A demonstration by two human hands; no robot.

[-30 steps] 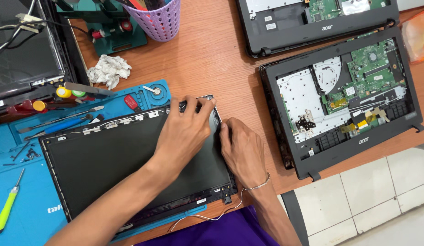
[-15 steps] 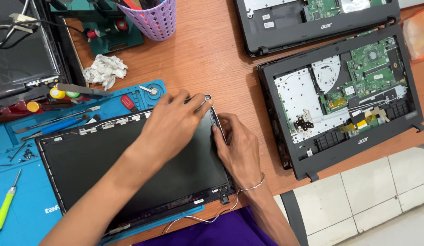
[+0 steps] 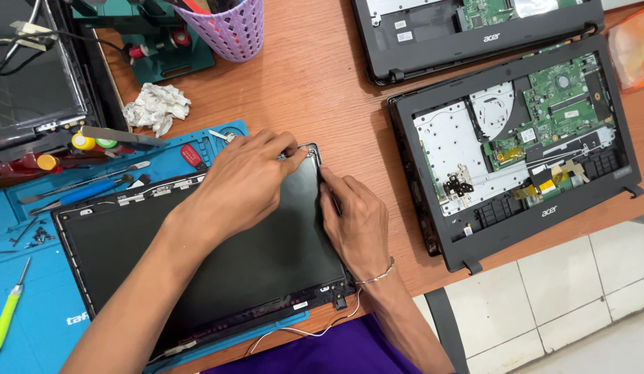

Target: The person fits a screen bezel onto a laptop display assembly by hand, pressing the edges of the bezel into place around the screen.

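Observation:
A black laptop screen panel (image 3: 266,263) in its lid frame lies flat on a blue work mat (image 3: 31,325) in front of me. My left hand (image 3: 242,180) rests over the panel's upper right part, fingertips pinching at the top right corner of the frame. My right hand (image 3: 356,221) lies along the panel's right edge, fingers pressed against the frame just below that corner. Thin white cables (image 3: 315,332) trail from the panel's lower right corner.
An opened laptop base (image 3: 516,145) with a green circuit board lies to the right, another (image 3: 467,34) behind it. Screwdrivers (image 3: 86,190), a green-handled tool (image 3: 7,318), a crumpled tissue (image 3: 156,107), a purple basket (image 3: 228,28) and another screen (image 3: 31,90) lie to the left and behind.
My left hand has slid up and right to the panel's top right corner. My right hand has moved up along the right edge toward it.

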